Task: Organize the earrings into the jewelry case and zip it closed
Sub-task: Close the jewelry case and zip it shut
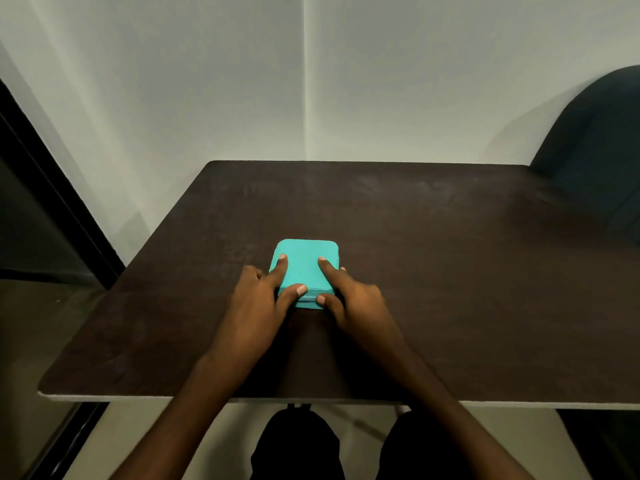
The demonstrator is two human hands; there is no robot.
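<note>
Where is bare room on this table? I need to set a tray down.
Bare table runs right of the teal case toward the chair, and behind the case to the wall. Crowded only at centre front, where the left hand and right hand hold the case.

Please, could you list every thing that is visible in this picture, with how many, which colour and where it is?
jewelry case: one, turquoise, lid down, on the table near its middle, held between both hands.
table: one, dark brown top with a pale edge, set against the wall.
chair: one, dark, at the far right behind the table.
wall: pale grey-white, behind the table.
earrings: none visible.
left hand: one, on the case's left side, forefinger on the lid, thumb at the near edge.
right hand: one, on the case's right side, forefinger on the lid, thumb at the near edge.
legs: dark trousers, under the table.
</note>
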